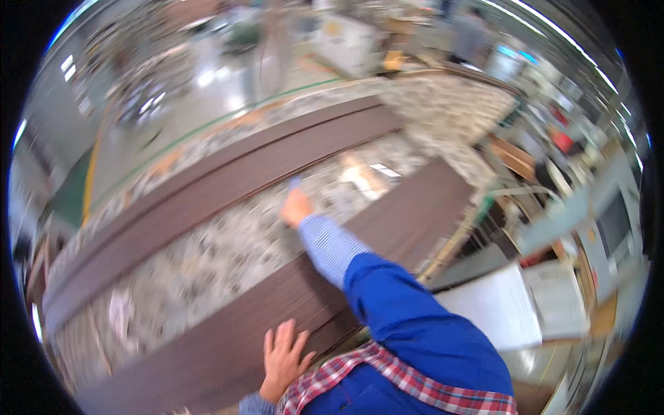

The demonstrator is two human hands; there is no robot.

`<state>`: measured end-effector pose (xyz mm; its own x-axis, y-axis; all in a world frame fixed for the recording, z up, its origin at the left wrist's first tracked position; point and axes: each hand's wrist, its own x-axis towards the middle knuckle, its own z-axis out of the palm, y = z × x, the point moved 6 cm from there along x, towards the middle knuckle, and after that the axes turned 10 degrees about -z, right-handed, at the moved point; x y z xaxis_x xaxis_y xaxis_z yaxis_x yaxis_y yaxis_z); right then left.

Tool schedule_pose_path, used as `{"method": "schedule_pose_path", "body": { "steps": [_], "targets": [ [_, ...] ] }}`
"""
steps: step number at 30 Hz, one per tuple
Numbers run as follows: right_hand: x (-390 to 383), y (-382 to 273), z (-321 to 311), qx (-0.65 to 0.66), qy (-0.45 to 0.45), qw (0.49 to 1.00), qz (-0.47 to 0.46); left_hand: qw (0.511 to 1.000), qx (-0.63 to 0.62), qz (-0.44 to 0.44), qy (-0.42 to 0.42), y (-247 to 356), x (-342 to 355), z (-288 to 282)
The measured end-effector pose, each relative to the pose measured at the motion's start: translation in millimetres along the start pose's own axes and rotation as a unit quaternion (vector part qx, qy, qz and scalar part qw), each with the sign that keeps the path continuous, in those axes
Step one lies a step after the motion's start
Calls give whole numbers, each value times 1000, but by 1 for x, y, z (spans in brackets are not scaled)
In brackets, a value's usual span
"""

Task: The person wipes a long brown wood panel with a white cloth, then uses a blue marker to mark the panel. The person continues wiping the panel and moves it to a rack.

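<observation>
My left hand (283, 356) rests with spread fingers on the near dark brown board (194, 346). My right hand (297, 205), blurred, is stretched out over the speckled work surface (235, 242), its fingers closed around what looks like a small blue item (296, 181), too smeared to make out. It is just short of the far dark brown board (173, 187), which lies roughly parallel to the near one. A pale crumpled cloth or paper (121, 315) lies between the boards at the left.
An open notebook (487, 308) lies at the right, beside a cluttered bench and a grey machine with a screen (612, 225). Beyond the work surface are a marked floor (207, 76), a white cabinet (346, 41) and a blurred person (467, 38) at the back.
</observation>
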<state>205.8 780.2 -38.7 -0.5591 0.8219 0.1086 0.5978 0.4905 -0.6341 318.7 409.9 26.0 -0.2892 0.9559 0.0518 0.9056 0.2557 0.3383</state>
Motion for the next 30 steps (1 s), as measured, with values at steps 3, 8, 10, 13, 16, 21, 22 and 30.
{"method": "schedule_pose_path", "body": {
  "steps": [3,8,10,13,16,21,22,30],
  "targets": [
    [-30,35,-36,249,42,968,-10,996,-27,-75,50,-3,15,-17],
    [-185,-41,-147,461,-168,869,-66,880,-435,-188,26,28,75,-42],
    [-223,-35,-177,419,-102,886,-168,874,-479,-64,54,71,98,-40],
    [-247,-14,-224,340,-31,911,-229,946,-303,-115,-15,109,106,-8],
    [-261,26,-264,322,-36,931,-168,936,-335,-64,-89,162,117,5],
    [-274,96,-301,406,-27,910,-78,643,-642,-82,-408,233,125,53],
    [-275,115,-298,435,-33,898,-55,561,-681,-87,-463,248,128,57],
    [-244,300,-422,515,326,784,117,689,-624,-229,-290,220,178,97]
  ]
}}
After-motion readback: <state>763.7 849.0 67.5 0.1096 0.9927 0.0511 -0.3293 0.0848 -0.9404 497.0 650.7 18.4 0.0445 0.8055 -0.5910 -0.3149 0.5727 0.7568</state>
